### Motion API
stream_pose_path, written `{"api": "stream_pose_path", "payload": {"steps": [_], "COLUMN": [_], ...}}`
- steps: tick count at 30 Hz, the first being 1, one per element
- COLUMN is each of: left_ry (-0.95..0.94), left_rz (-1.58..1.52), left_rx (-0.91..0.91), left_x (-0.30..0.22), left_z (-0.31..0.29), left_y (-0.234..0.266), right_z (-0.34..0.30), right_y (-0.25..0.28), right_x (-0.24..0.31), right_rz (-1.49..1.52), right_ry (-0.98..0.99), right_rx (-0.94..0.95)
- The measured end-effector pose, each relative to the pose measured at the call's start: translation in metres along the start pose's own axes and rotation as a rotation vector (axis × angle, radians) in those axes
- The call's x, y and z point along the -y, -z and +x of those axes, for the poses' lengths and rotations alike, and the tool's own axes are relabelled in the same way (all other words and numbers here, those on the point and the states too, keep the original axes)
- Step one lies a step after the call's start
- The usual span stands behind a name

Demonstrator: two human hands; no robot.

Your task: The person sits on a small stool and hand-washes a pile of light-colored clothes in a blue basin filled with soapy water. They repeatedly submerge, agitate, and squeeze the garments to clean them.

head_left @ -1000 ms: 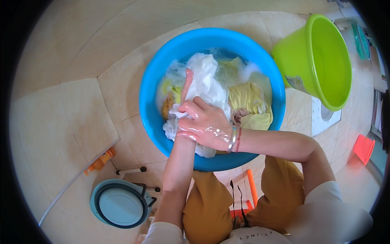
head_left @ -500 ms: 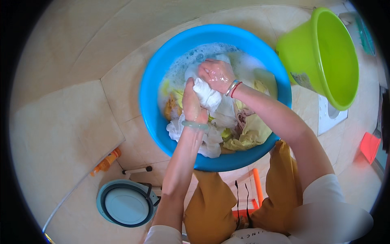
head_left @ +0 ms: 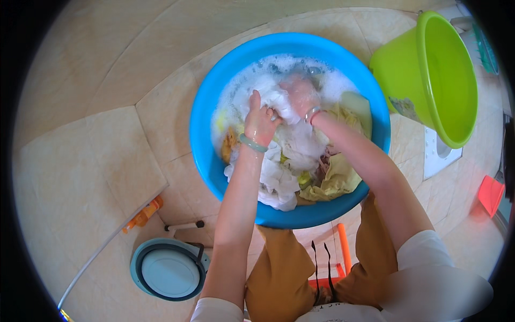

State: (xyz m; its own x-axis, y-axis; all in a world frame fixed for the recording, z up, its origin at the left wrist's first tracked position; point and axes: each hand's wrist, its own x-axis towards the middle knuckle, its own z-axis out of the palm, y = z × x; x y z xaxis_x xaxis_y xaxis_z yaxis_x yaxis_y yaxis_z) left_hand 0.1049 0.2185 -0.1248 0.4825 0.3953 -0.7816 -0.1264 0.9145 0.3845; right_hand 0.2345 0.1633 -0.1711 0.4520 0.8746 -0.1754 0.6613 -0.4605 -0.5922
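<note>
The right hand [head_left: 300, 95] is blurred, its fingertips indistinct amid suds [head_left: 338, 83]; the lower edge cuts off the left sleeve [head_left: 217, 311].

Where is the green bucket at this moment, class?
In the head view, the green bucket is at the upper right, just to the right of the blue basin.

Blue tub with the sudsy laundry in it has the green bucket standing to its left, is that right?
Not quite: the head view shows the green bucket to the right of the blue tub, which does hold sudsy laundry.
</note>
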Motion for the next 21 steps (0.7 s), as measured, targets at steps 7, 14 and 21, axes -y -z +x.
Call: {"api": "stream_pose_path", "payload": {"steps": [7,14,21], "left_ry": [-0.001,-0.006,-0.382], "left_rz": [-0.199,-0.283,0.035], "left_rx": [0.254,0.415,-0.129], "left_x": [-0.014,-0.022,-0.006], "left_z": [-0.038,-0.054,-0.054], "left_y": [-0.024,-0.025,-0.041], "right_z": [-0.091,-0.081,-0.043], "right_y": [0.071,0.069,0.066], "right_x": [0.107,0.14,0.119], "right_rz": [0.323,0.249,0.229], "right_ry": [0.553,0.771,0.792], "right_rx": [-0.002,-0.236,-0.326]}}
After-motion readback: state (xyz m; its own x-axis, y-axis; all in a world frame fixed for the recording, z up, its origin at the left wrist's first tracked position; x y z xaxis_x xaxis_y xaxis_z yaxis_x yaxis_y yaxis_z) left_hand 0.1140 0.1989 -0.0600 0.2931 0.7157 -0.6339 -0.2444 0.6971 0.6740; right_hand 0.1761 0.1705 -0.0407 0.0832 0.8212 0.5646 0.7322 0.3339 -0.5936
